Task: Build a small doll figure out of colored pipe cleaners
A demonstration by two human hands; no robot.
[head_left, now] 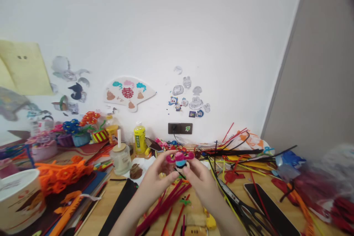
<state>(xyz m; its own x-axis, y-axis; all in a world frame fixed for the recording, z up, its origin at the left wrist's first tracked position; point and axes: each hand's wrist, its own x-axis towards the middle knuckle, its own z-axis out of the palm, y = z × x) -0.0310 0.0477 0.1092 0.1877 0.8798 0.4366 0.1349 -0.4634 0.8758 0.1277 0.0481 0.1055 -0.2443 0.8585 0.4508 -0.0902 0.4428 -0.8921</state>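
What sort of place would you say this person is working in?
It looks like a craft corner: loose pipe cleaners across a wooden table, pipe-cleaner flowers in pots, and scissors.

Fingers (190,166) half hide the pipe-cleaner figure (180,159).

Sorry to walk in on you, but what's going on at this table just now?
A person is holding a small pipe-cleaner figure in pink, blue and black above a wooden table, gripping it with the fingers of both the left hand and the right hand. Red pipe cleaners lie beneath the hands, and black-handled scissors lie off to the right.
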